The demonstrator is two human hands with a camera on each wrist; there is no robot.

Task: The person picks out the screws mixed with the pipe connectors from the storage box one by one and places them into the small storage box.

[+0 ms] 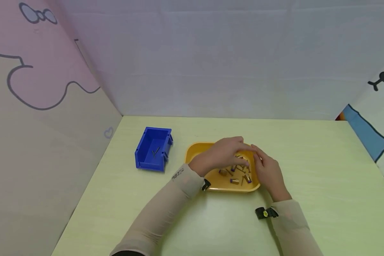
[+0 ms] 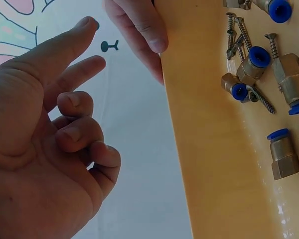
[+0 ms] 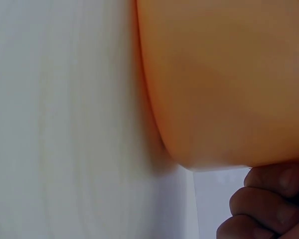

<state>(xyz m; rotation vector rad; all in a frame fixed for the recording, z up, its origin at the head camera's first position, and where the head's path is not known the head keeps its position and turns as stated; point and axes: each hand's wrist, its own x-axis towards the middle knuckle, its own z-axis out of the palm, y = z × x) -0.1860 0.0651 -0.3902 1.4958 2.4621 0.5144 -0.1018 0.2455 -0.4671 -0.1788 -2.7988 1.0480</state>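
Note:
A yellow tray (image 1: pixel 216 184) holds several brass fittings (image 2: pixel 285 160) with blue collars and several loose screws (image 2: pixel 262 99). Over the tray reaches my left hand (image 1: pixel 222 153), thumb and index finger stretched out, the other fingers loosely curled. Nothing shows in its grasp in the left wrist view. My right hand (image 1: pixel 269 174) grips the tray's right edge; its curled fingers (image 3: pixel 266 199) lie against the tray's outer wall in the right wrist view. In the head view, the left index fingertip meets the right hand's fingertips near the back right corner.
To the left of the tray stands a blue bin (image 1: pixel 151 165) with a couple of screws (image 1: pixel 155 152) inside. Both stand on a pale green table (image 1: pixel 307 160). A white cloth wall (image 1: pixel 211 71) rises behind the table's back edge, with printed side walls left and right.

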